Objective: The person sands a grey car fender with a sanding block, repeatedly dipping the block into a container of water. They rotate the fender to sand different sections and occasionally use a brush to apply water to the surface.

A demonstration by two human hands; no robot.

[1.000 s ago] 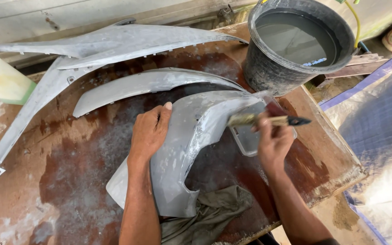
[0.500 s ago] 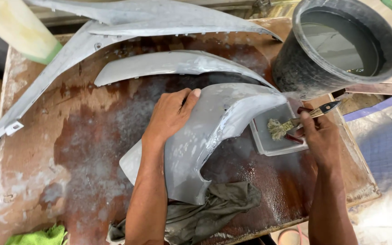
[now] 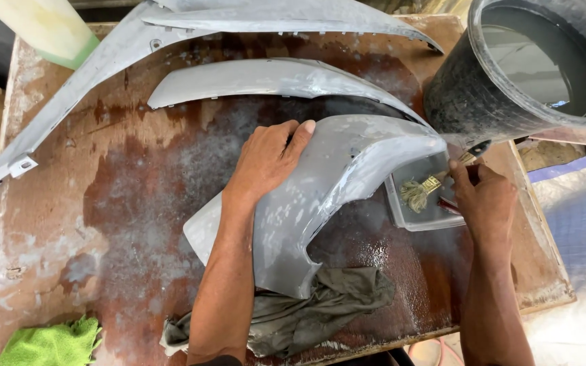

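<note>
A curved grey plastic body panel (image 3: 320, 196) lies on a stained wooden table (image 3: 103, 203). My left hand (image 3: 269, 159) rests flat on the panel's upper left side, fingers spread. My right hand (image 3: 486, 200) grips a paintbrush (image 3: 435, 183) by its handle; the bristles dip into a small square grey tray (image 3: 422, 203) right of the panel. A dark olive rag (image 3: 306, 312) lies under the panel's lower end.
A black bucket (image 3: 469, 88) of grey liquid stands at the top right. Two more long grey panels, one (image 3: 272, 78) above the hand and one (image 3: 171, 27) at the table's far edge. A green cloth (image 3: 49, 342) is at the lower left corner. Blue sheeting (image 3: 578, 203) lies right of the table.
My right hand brought the brush from above the panel down into the tray. The left hand stayed on the panel. The view shifted toward the table's left.
</note>
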